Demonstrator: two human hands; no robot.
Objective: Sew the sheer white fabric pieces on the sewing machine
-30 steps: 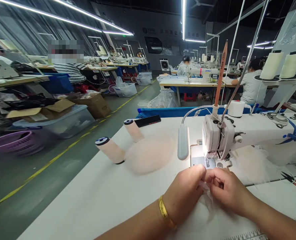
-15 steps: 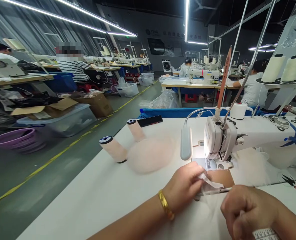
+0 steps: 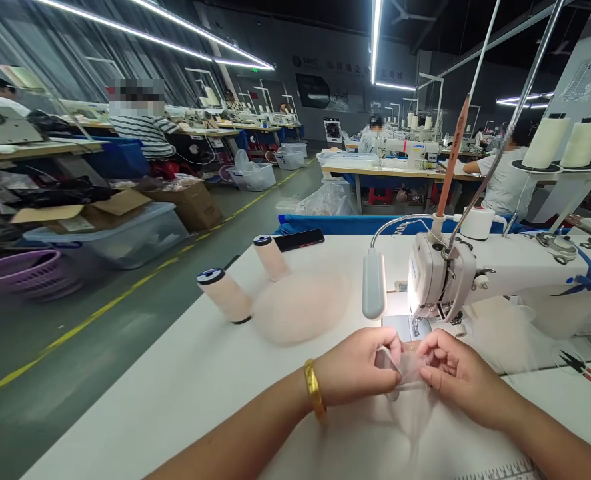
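My left hand (image 3: 368, 367), with a gold bracelet at its wrist, pinches the edge of a sheer pale fabric (image 3: 409, 393) between thumb and fingers. Facing it, my right hand (image 3: 458, 373) grips the same fabric, its fingers curled and the thumb pressed in. Between the hands the cloth is stretched, and its lower part hangs toward the table's front. Just beyond them stands the white sewing machine (image 3: 438, 267), its needle area above a metal plate (image 3: 392, 327). A small strip of peach material shows behind my fingertips.
On the left of the white table (image 3: 175, 393) are two peach thread cones (image 3: 225, 297), a sheer round piece (image 3: 302, 307) and a black phone (image 3: 300, 240). Red-handled snips (image 3: 588, 373) lie at right, a clear ruler (image 3: 505, 470) in front. A grey lamp (image 3: 374, 283) stands beside the machine.
My right hand has moved left and up, from over the table's front to the fabric beside my left hand. The fabric is now held by both hands.
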